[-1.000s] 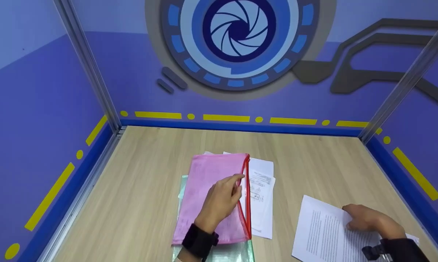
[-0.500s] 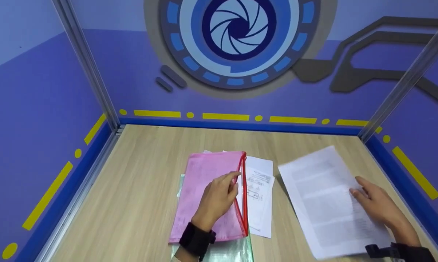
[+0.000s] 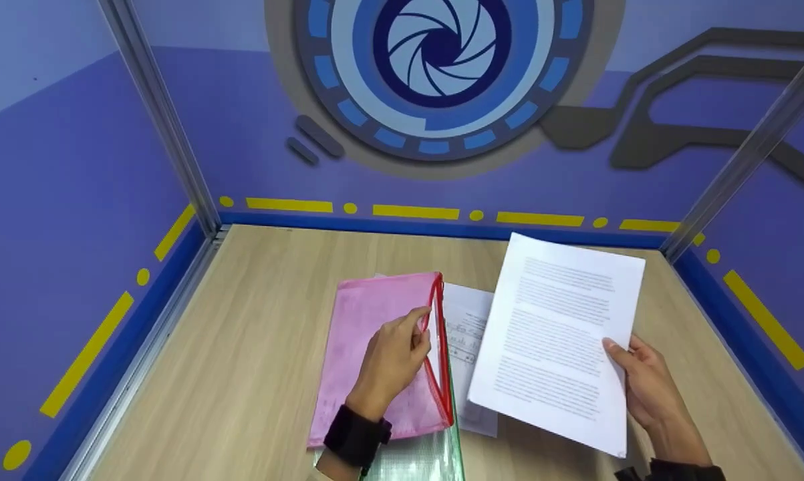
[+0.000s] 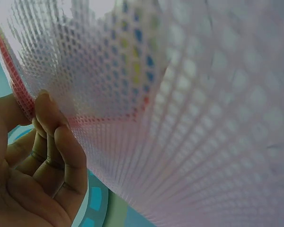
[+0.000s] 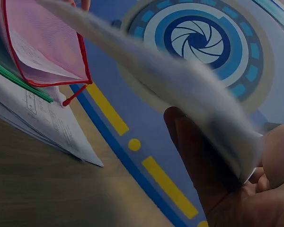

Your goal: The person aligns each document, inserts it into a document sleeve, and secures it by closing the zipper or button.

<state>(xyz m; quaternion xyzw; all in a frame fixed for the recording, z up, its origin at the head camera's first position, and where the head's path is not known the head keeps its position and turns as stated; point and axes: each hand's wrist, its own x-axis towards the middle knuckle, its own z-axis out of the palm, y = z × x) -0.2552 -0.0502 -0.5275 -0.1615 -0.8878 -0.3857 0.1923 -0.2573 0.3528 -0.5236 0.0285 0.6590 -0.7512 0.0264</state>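
With its fingertips my left hand (image 3: pixel 389 364) pinches the red-edged mouth of a pink mesh zipper pouch (image 3: pixel 358 317). In the left wrist view that hand's thumb and fingers meet at the red edge. The pouch's mouth stands parted, and the right wrist view shows a white sheet (image 5: pixel 33 59) inside it. To the right, my right hand (image 3: pixel 652 387) holds a printed sheet of paper (image 3: pixel 555 327) by its right edge, thumb on the front. This paper is raised and tilted above the table. Whether it is one sheet or several, I cannot tell.
Beneath the pink pouch lies a green zipper pouch (image 3: pixel 408 461). Several printed papers (image 3: pixel 465 307) stick out from under it on the right, partly covered by the raised sheet. The wooden table (image 3: pixel 254 321) ends at blue-purple walls (image 3: pixel 241 133) at back and sides.
My right hand has lifted the printed paper off the table at the right and brought it up and leftward, closer to the pouch. The left hand keeps its pinch, the pouch shifting slightly left.
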